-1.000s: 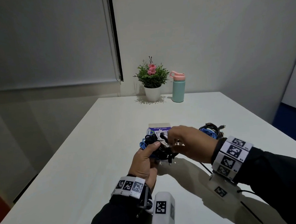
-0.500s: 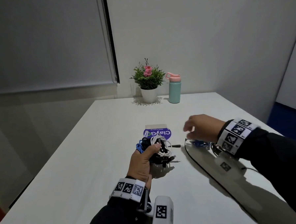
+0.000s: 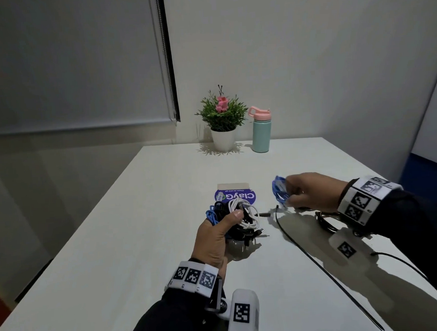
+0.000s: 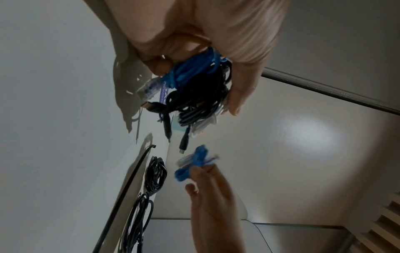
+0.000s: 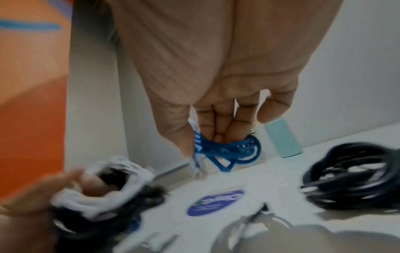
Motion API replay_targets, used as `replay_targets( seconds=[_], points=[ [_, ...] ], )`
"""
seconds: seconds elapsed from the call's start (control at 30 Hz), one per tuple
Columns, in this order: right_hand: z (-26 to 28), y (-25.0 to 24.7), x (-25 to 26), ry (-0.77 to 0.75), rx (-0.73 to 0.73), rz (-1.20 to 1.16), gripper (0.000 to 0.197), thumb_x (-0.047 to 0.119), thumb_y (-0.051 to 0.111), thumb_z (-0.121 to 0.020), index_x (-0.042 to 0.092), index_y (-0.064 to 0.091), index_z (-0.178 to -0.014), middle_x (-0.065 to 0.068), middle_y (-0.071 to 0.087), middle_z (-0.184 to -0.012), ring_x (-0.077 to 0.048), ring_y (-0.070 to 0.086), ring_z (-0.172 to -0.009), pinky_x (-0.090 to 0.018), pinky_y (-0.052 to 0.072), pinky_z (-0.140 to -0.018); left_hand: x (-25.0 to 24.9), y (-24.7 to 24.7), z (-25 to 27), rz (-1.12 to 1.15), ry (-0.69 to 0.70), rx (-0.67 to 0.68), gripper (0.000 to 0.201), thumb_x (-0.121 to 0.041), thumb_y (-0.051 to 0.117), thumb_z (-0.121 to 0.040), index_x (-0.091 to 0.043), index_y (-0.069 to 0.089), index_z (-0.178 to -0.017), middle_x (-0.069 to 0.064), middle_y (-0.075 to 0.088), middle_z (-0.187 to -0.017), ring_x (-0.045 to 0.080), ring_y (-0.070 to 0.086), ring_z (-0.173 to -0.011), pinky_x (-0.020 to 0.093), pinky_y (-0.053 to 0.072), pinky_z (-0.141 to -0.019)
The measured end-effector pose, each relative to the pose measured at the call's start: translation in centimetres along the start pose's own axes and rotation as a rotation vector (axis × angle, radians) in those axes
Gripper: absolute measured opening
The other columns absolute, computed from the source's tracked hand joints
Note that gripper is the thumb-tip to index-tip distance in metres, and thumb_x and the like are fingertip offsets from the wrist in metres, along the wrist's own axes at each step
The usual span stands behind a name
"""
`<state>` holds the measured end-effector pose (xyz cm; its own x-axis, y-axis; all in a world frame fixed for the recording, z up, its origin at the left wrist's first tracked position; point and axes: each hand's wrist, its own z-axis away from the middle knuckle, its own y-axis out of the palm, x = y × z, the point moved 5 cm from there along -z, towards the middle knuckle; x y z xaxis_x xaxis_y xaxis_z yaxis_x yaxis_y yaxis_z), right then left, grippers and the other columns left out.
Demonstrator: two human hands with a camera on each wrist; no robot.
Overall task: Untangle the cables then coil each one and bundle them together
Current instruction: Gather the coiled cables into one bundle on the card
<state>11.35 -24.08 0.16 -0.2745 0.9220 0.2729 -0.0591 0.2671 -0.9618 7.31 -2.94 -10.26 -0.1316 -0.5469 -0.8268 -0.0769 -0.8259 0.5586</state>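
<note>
My left hand (image 3: 222, 231) grips a bundle of coiled cables (image 3: 236, 216), white, black and blue, held just above the white table (image 3: 115, 246); the left wrist view shows the same bundle (image 4: 199, 89) under my thumb with plugs hanging down. To the right, my right hand (image 3: 293, 194) pinches a small coiled blue cable (image 3: 279, 193) lifted off the table, also seen in the right wrist view (image 5: 229, 150). A black coiled cable (image 3: 328, 220) lies under my right wrist. A long black cable tie (image 3: 326, 268) lies on the table between the hands.
A purple-labelled packet (image 3: 235, 194) lies just behind the bundle. A potted plant (image 3: 222, 122) and a teal bottle with pink lid (image 3: 260, 130) stand at the table's far edge. The table's right edge runs close to my right arm.
My right hand left the bundle, moved right to the table, and now lifts the small blue coil. My left hand has kept its grip on the bundle.
</note>
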Motion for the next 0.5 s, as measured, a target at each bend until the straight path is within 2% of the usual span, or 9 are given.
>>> replay_targets(
  seconds=[0.07, 0.1, 0.17, 0.2, 0.27, 0.33, 0.4, 0.5],
  points=[
    [1.1, -0.7, 2.1, -0.063, -0.023, -0.223, 0.021, 0.018, 0.067, -0.087, 0.014, 0.049, -0.077, -0.005, 0.062, -0.075, -0.019, 0.057, -0.060, -0.035, 0.048, -0.058, -0.3, -0.1, 0.0, -0.016, 0.044, -0.028, 0.050, -0.019, 0.086, -0.070, -0.002, 0.070, -0.115, 0.028, 0.072, -0.109, 0.044, 0.072, -0.090, 0.063, 0.057, -0.072],
    [1.5, -0.9, 3.2, -0.102, -0.032, -0.254, 0.022, 0.019, 0.067, -0.088, 0.014, 0.049, -0.077, -0.005, 0.061, -0.074, -0.014, 0.052, -0.057, -0.033, 0.046, -0.056, -0.4, -0.2, 0.0, -0.034, 0.063, -0.045, 0.050, -0.020, 0.086, -0.070, -0.002, 0.071, -0.113, 0.027, 0.072, -0.107, 0.041, 0.073, -0.089, 0.054, 0.059, -0.071],
    [2.0, -0.8, 5.4, -0.178, -0.018, -0.253, 0.021, 0.022, 0.067, -0.089, 0.016, 0.050, -0.078, -0.004, 0.059, -0.074, -0.010, 0.047, -0.058, -0.030, 0.041, -0.056, -0.5, -0.3, 0.0, -0.068, 0.091, -0.062, 0.047, -0.024, 0.087, -0.068, -0.004, 0.074, -0.109, 0.026, 0.073, -0.105, 0.038, 0.073, -0.088, 0.044, 0.058, -0.070],
    [2.2, -0.5, 6.3, -0.205, 0.007, -0.256, 0.018, 0.022, 0.066, -0.089, 0.015, 0.052, -0.081, -0.005, 0.061, -0.077, -0.014, 0.050, -0.063, -0.033, 0.042, -0.059, -0.6, -0.3, 0.0, -0.080, 0.104, -0.060, 0.046, -0.025, 0.087, -0.069, -0.004, 0.075, -0.107, 0.026, 0.074, -0.104, 0.037, 0.073, -0.087, 0.041, 0.058, -0.069],
    [2.3, 0.6, 7.6, -0.235, 0.080, -0.271, 0.009, 0.020, 0.063, -0.090, 0.013, 0.057, -0.093, -0.008, 0.067, -0.089, -0.024, 0.059, -0.078, -0.039, 0.048, -0.073, -0.6, -0.3, 0.0, -0.095, 0.128, -0.044, 0.044, -0.027, 0.086, -0.070, -0.005, 0.076, -0.108, 0.025, 0.074, -0.105, 0.035, 0.073, -0.088, 0.039, 0.057, -0.071],
    [2.4, 1.8, 8.2, -0.252, 0.137, -0.315, 0.010, 0.016, 0.058, -0.092, 0.015, 0.059, -0.102, -0.009, 0.068, -0.096, -0.022, 0.062, -0.084, -0.042, 0.050, -0.083, -0.7, -0.3, 0.0, -0.094, 0.145, -0.038, 0.044, -0.028, 0.084, -0.072, -0.006, 0.076, -0.109, 0.025, 0.074, -0.106, 0.037, 0.073, -0.091, 0.040, 0.057, -0.074],
    [2.5, 2.4, 8.5, -0.264, 0.160, -0.409, 0.013, 0.011, 0.055, -0.093, 0.015, 0.059, -0.104, -0.009, 0.067, -0.096, -0.015, 0.058, -0.081, -0.042, 0.050, -0.084, -0.8, -0.3, 0.0, -0.081, 0.153, -0.042, 0.045, -0.027, 0.083, -0.073, -0.004, 0.075, -0.110, 0.027, 0.073, -0.107, 0.040, 0.072, -0.094, 0.044, 0.058, -0.079],
    [2.7, 2.7, 8.8, -0.356, 0.124, -0.405, 0.011, 0.013, 0.062, -0.090, 0.024, 0.060, -0.091, 0.010, 0.058, -0.091, -0.007, 0.055, -0.083, -0.033, 0.047, -0.081, -0.8, -0.3, 0.0, -0.064, 0.141, -0.054, 0.046, -0.028, 0.080, -0.073, -0.005, 0.074, -0.113, 0.028, 0.071, -0.109, 0.038, 0.071, -0.093, 0.045, 0.057, -0.082]
  ],
)
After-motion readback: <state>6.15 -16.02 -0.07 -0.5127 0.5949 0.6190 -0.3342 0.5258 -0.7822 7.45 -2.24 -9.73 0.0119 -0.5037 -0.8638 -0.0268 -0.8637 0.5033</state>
